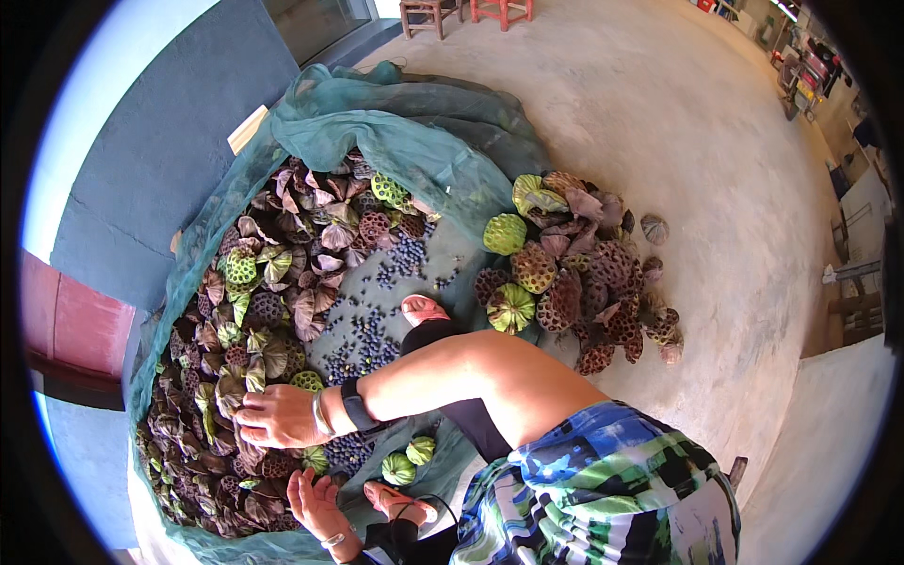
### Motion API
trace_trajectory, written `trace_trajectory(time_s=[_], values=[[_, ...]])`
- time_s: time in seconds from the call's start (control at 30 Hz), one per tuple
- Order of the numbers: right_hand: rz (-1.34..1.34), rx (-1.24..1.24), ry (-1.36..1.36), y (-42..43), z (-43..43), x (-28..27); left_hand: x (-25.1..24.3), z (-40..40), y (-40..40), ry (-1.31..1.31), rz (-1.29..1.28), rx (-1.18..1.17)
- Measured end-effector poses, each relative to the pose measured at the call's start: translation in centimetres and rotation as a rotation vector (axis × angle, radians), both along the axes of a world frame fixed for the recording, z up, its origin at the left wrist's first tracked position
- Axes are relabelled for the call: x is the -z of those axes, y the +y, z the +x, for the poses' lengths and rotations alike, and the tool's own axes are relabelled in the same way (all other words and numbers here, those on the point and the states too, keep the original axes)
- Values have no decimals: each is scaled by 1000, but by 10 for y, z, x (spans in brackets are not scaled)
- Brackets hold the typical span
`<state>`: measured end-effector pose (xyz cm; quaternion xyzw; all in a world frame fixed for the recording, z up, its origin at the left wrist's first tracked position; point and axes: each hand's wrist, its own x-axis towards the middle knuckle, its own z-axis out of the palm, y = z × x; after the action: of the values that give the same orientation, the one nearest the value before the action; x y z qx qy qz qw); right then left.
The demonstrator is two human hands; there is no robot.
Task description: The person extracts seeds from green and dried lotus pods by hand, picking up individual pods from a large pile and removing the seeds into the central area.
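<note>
My right hand (279,417) reaches over a heap of dried lotus seed pods (265,307), brown and purplish with some green ones. Its fingers curl down at a brownish pod (230,393), and whether they grip it is hard to tell. A metal bangle and a black wristband circle that wrist. My left hand (316,503) is lower in view at the heap's near edge, palm turned up, fingers apart, nothing in it. Loose dark lotus seeds (371,346) lie beside the heap. Two green pods, one a striped green pod (398,469), rest near my left foot.
Green mesh netting (417,141) lies under the heap and bunches around its rim. Another pile of pods (565,282) sits on the concrete floor (706,141). My sandalled foot (424,309) stands among the seeds. A grey wall (134,176) borders the netting; a red stool (503,10) stands farther off.
</note>
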<state>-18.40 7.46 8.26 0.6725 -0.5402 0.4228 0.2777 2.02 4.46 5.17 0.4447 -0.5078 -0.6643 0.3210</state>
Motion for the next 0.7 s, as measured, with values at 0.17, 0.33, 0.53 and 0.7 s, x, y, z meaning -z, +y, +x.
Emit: trace_trajectory(time_s=[0.17,0.33,0.53,0.7], values=[[261,47,-596,20,-20,-3,-14,13,5,-3,-42,27],[183,45,-1400,100,-100,7,-26,33,8,-27,-86,23],[-130,157,-1862,307,-161,53,-20,36,19,-24,-9,40],[-694,724,-2035,489,-151,140,-16,17,23,-51,45,106]])
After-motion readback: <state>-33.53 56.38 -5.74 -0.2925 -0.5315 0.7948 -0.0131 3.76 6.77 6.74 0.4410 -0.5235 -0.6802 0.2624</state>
